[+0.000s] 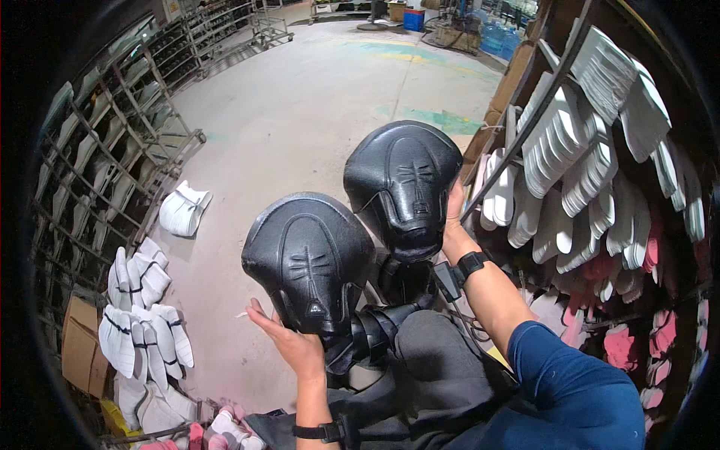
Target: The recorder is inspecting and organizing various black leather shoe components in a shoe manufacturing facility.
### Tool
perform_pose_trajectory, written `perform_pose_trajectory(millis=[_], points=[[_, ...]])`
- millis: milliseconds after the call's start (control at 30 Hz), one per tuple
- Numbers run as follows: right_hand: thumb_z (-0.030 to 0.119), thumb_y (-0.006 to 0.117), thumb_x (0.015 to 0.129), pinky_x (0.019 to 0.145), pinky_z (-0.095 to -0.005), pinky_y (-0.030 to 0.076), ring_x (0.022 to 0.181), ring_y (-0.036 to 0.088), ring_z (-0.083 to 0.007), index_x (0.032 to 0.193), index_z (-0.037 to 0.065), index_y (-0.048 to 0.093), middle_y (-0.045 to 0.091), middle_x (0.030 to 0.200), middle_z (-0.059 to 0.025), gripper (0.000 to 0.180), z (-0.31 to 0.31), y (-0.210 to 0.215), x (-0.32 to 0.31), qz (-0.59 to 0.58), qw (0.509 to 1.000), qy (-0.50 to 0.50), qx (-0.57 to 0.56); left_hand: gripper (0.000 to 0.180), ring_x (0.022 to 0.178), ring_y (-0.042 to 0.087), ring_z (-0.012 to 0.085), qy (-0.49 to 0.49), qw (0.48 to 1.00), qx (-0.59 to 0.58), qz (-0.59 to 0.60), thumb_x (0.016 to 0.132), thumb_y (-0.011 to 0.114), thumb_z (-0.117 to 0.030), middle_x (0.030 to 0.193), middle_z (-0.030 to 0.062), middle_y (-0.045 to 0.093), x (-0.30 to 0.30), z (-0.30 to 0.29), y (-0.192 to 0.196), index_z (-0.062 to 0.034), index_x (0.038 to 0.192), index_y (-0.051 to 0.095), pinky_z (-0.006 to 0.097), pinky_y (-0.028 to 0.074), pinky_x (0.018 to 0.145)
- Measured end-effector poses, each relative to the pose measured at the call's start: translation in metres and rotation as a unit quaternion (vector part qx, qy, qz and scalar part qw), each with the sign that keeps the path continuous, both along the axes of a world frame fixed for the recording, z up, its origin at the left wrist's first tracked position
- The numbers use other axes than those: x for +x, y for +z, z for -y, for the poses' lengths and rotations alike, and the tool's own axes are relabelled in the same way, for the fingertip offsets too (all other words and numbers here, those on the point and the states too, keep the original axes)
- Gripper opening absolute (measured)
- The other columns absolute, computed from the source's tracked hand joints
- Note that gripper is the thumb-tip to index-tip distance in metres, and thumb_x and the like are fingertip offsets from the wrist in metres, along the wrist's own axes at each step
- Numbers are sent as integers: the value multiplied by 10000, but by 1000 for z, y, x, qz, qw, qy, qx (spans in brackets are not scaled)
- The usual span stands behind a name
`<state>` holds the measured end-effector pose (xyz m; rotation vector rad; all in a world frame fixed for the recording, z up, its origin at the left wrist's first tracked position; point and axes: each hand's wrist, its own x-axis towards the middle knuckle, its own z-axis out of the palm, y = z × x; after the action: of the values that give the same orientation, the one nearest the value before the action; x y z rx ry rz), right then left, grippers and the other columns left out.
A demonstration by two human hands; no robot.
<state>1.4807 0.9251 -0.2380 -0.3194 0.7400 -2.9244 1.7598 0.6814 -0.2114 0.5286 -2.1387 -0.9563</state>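
Two shiny black moulded pieces, shaped like shoes with broad rounded toes, stand side by side in front of me. Each has a curved seam line and an embossed lace-like pattern. The left black shoe (307,255) sits nearer and lower; my left hand (295,346) grips its lower left side, one finger sticking out. Farther up, my right hand (454,204) holds the right black shoe (405,180) from its right edge, most fingers hidden behind it. Black strap-like parts (379,330) show beneath both, above dark grey cloth over my lap.
On the right, a rack (544,97) holds many white insole-shaped sheets (555,142), with pink ones lower down. Tied white bundles (142,337) and a cardboard box (84,346) lie at left, near a metal rack (112,150). A blue bin (413,20) stands far off.
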Motion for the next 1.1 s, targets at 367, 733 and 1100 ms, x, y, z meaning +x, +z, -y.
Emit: perform_pose_trajectory(millis=[367,733,1100], points=[[410,450,953,943,-339,441,1012,574,-227,1130,13,606,619,1129,-73,462,-8,-37,-14,-23,986,-122,111,1013,1296,378,392,38,999,4,21,631,491,198,1482,267,193,3,10,0,-4,1450,-68,379,387,1028],[453,449,944,921,-377,457,984,590,-258,1090,48,624,635,1111,-81,465,2,-19,16,27,999,12,39,990,1210,478,406,56,997,35,37,660,487,207,1469,281,217,5,12,3,-31,1458,-49,376,438,960],[467,425,946,916,-377,464,1007,589,-256,1161,60,601,625,1147,-73,493,-2,-36,9,85,990,-73,90,904,1288,380,403,59,992,115,5,742,525,140,1410,312,308,1,9,6,-30,1457,-1,401,398,1007]])
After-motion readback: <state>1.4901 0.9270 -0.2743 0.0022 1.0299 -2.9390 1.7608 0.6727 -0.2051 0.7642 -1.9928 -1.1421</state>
